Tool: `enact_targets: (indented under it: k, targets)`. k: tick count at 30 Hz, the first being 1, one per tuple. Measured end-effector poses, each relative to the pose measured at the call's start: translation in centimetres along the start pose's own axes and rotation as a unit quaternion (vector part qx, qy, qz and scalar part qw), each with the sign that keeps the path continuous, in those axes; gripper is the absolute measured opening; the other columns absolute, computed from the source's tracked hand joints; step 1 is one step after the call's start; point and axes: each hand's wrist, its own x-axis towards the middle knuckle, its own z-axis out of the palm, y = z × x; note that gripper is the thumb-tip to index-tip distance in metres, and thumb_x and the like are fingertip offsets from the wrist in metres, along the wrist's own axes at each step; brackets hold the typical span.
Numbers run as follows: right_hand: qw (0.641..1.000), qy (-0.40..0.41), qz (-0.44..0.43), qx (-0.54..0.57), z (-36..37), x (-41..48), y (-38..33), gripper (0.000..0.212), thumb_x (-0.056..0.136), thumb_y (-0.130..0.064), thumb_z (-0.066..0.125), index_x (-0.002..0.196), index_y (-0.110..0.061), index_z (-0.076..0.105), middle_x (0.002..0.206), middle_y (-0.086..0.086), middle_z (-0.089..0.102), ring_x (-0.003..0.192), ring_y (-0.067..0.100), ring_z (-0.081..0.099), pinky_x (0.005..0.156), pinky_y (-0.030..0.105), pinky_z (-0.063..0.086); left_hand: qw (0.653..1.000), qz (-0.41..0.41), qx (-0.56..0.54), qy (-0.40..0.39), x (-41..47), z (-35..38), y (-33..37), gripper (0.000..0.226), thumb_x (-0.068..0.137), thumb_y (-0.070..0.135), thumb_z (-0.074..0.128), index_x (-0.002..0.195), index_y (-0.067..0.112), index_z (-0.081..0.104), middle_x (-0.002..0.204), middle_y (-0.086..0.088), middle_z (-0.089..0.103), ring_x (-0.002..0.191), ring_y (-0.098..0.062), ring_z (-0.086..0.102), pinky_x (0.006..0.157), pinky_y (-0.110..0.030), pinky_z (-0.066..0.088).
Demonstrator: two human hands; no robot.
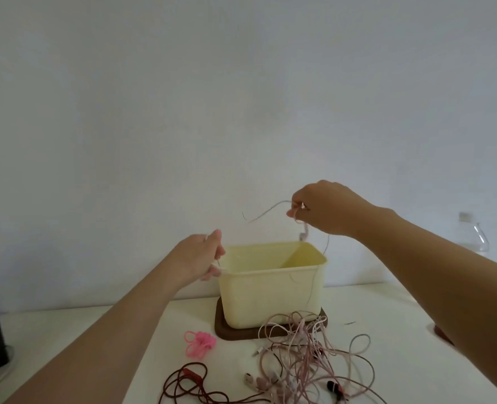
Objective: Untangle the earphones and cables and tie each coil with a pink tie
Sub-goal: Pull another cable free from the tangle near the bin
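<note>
Early stage. Pale cable (266,211) pinched by left hand (200,255) and right hand (326,208) above box (270,295); tangle (308,345) left before box; pink ties (199,343) unused, front-left.

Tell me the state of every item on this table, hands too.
right hand, raised, pinching a pale cable above the yellow tub
left hand, raised, gripping pale cable too
pale cable, lifted, one strand hanging to the pile
cable pile, tangled, untied
dark red cable, loose, untied
pink ties, bunched, unused
yellow tub, upright, lidless, on a brown tray
</note>
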Motion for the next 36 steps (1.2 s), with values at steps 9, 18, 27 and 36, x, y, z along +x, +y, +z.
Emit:
enact_targets:
  k: [9, 18, 27, 36]
  targets:
    - [0.975, 0.049, -0.027, 0.213, -2.3, 3.1, -4.2, 0.034, 0.101, -0.020, 0.036, 0.084, -0.009, 0.064, 0.055, -0.018, 0.048, 0.058, -0.007, 0.053, 0.052, 0.009, 0.035, 0.998, 0.008, -0.044, 0.033, -0.1, -2.0, -2.2, 0.025, 0.101, 0.017, 0.035, 0.098, 0.014, 0.060, 0.101, -0.003, 0.063, 0.078, -0.014, 0.063, 0.075, -0.030, 0.052]
    - [0.951, 0.080, -0.116, 0.274, -3.7, 5.5, -10.7, 0.037, 0.103, -0.024, 0.033, 0.088, -0.009, 0.065, 0.063, -0.011, 0.047, 0.058, -0.001, 0.044, 0.054, 0.007, 0.035, 0.941, 0.088, -0.321, -0.063, -2.9, -6.3, 1.5, 0.025, 0.085, 0.030, 0.061, 0.104, 0.014, 0.063, 0.082, 0.004, 0.059, 0.047, -0.006, 0.037, 0.066, -0.026, 0.050]
    - [0.889, -0.212, -0.047, 0.403, 3.8, 3.0, -12.0, 0.023, 0.100, -0.014, 0.043, 0.114, -0.012, 0.060, 0.090, -0.002, 0.054, 0.079, 0.013, 0.055, 0.079, 0.030, 0.053, 0.981, 0.040, -0.181, 0.060, -2.4, -6.1, -3.7, 0.031, 0.098, 0.034, 0.046, 0.080, 0.016, 0.064, 0.061, 0.005, 0.038, 0.048, -0.007, 0.036, 0.062, -0.026, 0.040]
    - [0.909, -0.220, -0.011, 0.353, 6.4, 1.7, -10.0, 0.018, 0.091, -0.009, 0.055, 0.099, -0.019, 0.069, 0.098, -0.004, 0.066, 0.090, 0.009, 0.059, 0.078, 0.018, 0.048, 0.898, -0.020, -0.439, -0.008, -2.3, -6.2, -5.1, 0.036, 0.103, 0.027, 0.035, 0.084, 0.011, 0.061, 0.099, -0.005, 0.069, 0.077, -0.020, 0.069, 0.075, -0.033, 0.053]
